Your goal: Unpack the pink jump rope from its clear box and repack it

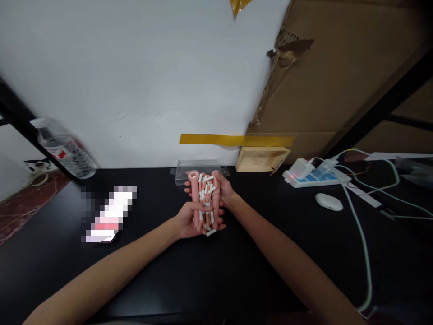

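Both hands hold a bundled beaded jump rope with pink and white segments, above the black table. Its two pink handles lie lengthwise on either side of the bundle, and one round handle end faces up at the top left. My left hand grips the lower left part, its thumb lying across the beads. Around the right handle and the back of the bundle, my right hand is closed; some of its fingers are hidden behind the rope. Just behind the hands sits a clear plastic tray, partly covered by them.
A phone with a blurred-out screen lies on the left, and a plastic bottle stands behind it. Back right are a shallow wooden box and a power strip with chargers. A white case and a loose cable lie nearby.
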